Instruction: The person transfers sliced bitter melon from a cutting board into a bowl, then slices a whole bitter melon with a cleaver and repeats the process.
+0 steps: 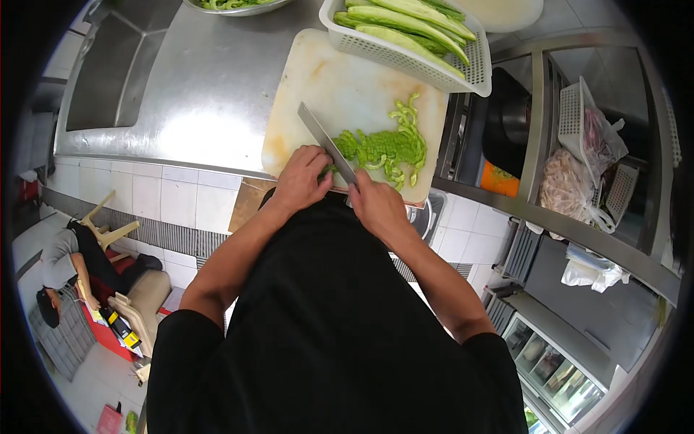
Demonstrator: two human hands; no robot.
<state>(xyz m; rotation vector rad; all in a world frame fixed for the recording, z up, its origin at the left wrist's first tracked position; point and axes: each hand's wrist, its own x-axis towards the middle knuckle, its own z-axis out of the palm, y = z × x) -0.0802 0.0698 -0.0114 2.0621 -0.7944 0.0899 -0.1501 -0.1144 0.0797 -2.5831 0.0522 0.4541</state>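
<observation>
My right hand (378, 203) grips a kitchen knife (322, 136), whose blade points away and to the left over the cutting board (300, 79). Beside the blade, my left hand (304, 176) has its fingers curled down on a piece of green gourd (327, 172), mostly hidden under them. To the right of the knife lies a heap of thin curved slices (390, 148), which look like bitter gourd. Several long, hollowed gourd halves (412, 30) are stacked in a white perforated basket (434, 71) at the board's far edge.
The steel counter (210, 87) runs left to a sink (112, 79). A metal bowl (242, 10) of green slices stands at the back. On the right, a steel rack (535, 123) holds bagged food (567, 177). A seated person (69, 260) is at far left.
</observation>
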